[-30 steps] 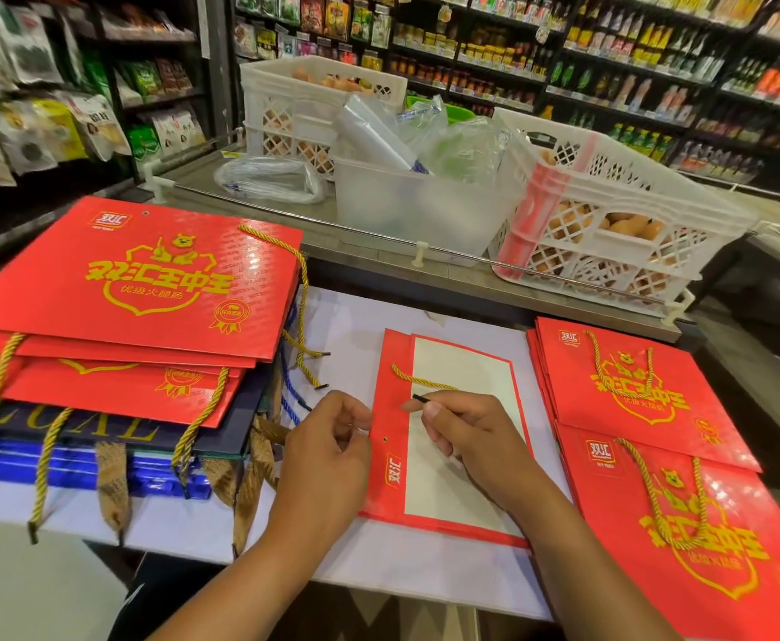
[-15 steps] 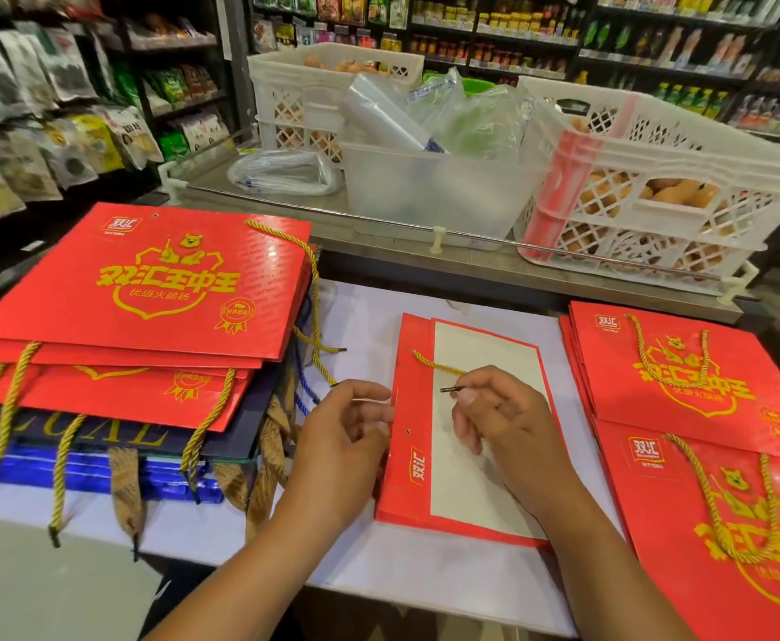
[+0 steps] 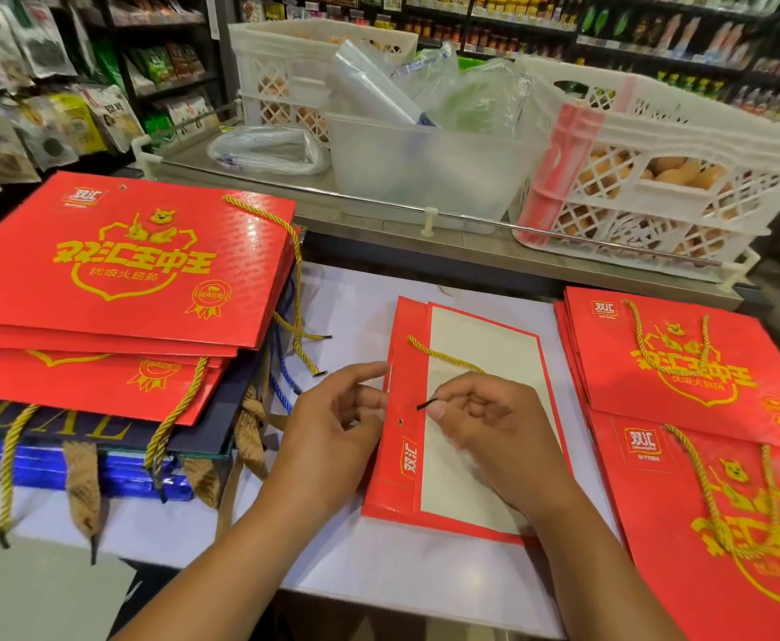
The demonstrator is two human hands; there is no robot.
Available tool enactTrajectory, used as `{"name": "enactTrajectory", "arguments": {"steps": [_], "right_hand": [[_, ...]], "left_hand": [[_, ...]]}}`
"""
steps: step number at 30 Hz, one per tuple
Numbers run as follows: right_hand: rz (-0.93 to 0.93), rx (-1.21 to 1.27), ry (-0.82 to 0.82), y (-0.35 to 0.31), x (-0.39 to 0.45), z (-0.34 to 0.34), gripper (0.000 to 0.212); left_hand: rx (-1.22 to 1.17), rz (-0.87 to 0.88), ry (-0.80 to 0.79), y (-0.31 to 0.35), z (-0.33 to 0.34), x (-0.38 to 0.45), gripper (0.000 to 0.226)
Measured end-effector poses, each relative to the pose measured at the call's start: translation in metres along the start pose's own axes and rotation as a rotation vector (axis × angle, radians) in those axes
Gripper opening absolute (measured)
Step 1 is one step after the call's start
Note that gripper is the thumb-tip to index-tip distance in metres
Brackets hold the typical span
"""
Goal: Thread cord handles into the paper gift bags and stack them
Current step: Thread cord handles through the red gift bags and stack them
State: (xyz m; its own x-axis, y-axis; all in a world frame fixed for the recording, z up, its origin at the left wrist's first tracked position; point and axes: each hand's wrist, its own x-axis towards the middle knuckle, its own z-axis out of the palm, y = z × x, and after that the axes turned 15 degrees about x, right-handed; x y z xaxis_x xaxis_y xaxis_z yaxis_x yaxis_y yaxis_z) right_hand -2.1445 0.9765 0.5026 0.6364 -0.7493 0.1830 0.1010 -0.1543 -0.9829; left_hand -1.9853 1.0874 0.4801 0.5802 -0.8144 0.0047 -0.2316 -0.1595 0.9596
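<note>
Now a gold cord [image 3: 443,357] is being aimed at a flat red gift bag [image 3: 462,423].
The right hand [image 3: 494,427] is pinching the cord's black tip just above the bag's punched hole [image 3: 400,421], while the left hand [image 3: 332,437] is touching the bag's left edge with loosely bent fingers. The bag is lying on the white table [image 3: 355,580], between a stack of bags [image 3: 115,289] to the left and finished bags [image 3: 684,363] to the right.

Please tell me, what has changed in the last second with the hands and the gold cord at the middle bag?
The right hand, pinching the gold cord, brought its black tip down toward the eyelet hole; it is not yet in. The left hand opened a little but stays at the edge of the middle bag. Both side stacks are unchanged.
</note>
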Motion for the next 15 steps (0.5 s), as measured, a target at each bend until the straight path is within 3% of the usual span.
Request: {"name": "enactTrajectory", "arguments": {"steps": [9,15], "right_hand": [[0.048,-0.097,-0.042,0.0021,-0.0031,0.0018,0.009],[0.073,-0.128,-0.027,0.0031,-0.0039,0.0023,0.007]], "left_hand": [[0.001,0.009,0.015,-0.0011,0.0023,-0.0017,0.021],[0.038,0.003,-0.024,-0.0006,-0.0003,-0.0013,0.025]]}}
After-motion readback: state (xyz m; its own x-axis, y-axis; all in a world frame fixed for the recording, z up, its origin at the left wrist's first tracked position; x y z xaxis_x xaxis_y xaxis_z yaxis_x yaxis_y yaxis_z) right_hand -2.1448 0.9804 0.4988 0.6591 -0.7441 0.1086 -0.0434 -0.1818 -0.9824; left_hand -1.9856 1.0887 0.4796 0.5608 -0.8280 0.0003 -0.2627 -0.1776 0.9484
